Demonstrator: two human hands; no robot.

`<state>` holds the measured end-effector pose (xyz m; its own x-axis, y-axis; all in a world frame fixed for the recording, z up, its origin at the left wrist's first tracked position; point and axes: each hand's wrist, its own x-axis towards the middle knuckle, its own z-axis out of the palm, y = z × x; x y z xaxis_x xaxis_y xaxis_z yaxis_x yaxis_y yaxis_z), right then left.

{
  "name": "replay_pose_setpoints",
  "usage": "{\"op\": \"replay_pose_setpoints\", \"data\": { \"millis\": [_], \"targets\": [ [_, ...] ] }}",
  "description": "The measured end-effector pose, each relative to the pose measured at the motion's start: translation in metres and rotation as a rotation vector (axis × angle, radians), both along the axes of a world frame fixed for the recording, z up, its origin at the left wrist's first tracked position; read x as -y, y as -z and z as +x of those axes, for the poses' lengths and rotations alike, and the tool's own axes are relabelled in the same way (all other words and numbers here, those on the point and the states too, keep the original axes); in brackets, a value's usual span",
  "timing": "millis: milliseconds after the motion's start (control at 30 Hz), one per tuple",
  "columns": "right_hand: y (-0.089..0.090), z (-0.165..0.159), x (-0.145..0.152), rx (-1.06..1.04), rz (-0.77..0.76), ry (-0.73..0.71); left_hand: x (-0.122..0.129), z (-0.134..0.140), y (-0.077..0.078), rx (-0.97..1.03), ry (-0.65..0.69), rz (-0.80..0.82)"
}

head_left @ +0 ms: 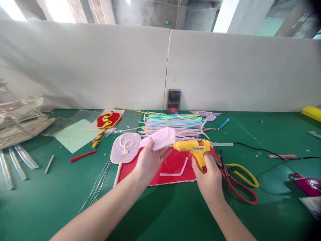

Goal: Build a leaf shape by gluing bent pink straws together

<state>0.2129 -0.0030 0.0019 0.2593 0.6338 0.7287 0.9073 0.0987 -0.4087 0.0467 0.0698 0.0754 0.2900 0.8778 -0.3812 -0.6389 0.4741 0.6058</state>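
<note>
My left hand (147,162) grips a pale pink ribbed piece (162,138) made of pipe cleaners laid side by side. In my right hand (209,177) is a yellow glue gun (192,145), its nozzle pointing left at the edge of the pink piece. A glue stick (223,144) juts from the gun's back. Below both hands lies a red board (155,180) carrying a bent pale pipe cleaner (173,174). A lilac round fan (126,149) with a cream cord design rests at the board's left corner.
Pipe cleaners (173,122) in several colours lie in a pile behind my hands. Scissors (242,184) with red and yellow handles sit at right, near a black cable (253,149). Thin wires (97,184) and a red-and-yellow fan (107,119) are at left. A white partition (87,67) closes the back.
</note>
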Motion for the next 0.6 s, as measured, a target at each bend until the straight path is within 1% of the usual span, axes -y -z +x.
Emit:
{"op": "replay_pose_setpoints", "data": {
  "millis": [233, 367, 600],
  "targets": [
    [-0.0003, 0.0017, 0.0005, 0.000, 0.003, 0.024, 0.0001, -0.0012, -0.0026, -0.003, -0.010, -0.011],
    [-0.0009, 0.0044, 0.0006, -0.012, -0.008, 0.032, -0.0011, -0.0023, -0.0034, -0.002, -0.008, 0.009],
    [-0.0003, 0.0067, -0.0003, 0.039, 0.013, 0.037, -0.0011, -0.0023, -0.0016, -0.006, -0.006, 0.013]
  ]
}}
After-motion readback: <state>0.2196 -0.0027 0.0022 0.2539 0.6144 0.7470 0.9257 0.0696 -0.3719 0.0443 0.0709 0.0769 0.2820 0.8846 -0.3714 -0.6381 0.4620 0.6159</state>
